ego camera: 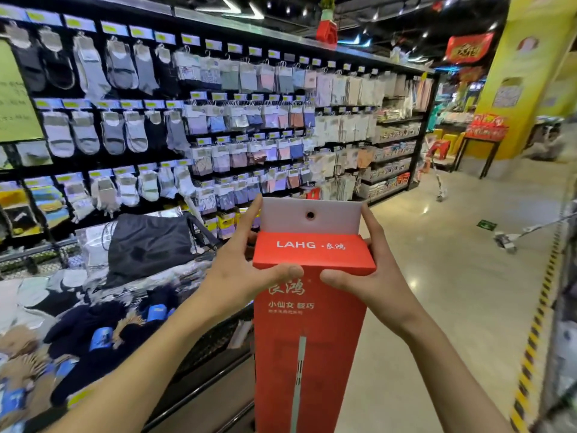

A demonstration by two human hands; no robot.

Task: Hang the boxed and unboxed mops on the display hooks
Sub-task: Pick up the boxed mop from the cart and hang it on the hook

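Head cam: I've got the boxed mop upright, dead centre, in front of me, both hands at its top end. The left hand grips the left side of the box, thumb pressed across the front just under the red top flap, fingers curled round behind. The right hand mirrors it on the right side: thumb on the front, fingers wrapped round the back edge. The thumbs nearly meet at the middle. The white hang tab stands up above the flap, its punched hole visible and free. The box's lower end runs out of frame at the bottom. On my left is a sock rack, with a bin of folded socks below it. The aisle floor is on the right; a yellow pillar stands far right.
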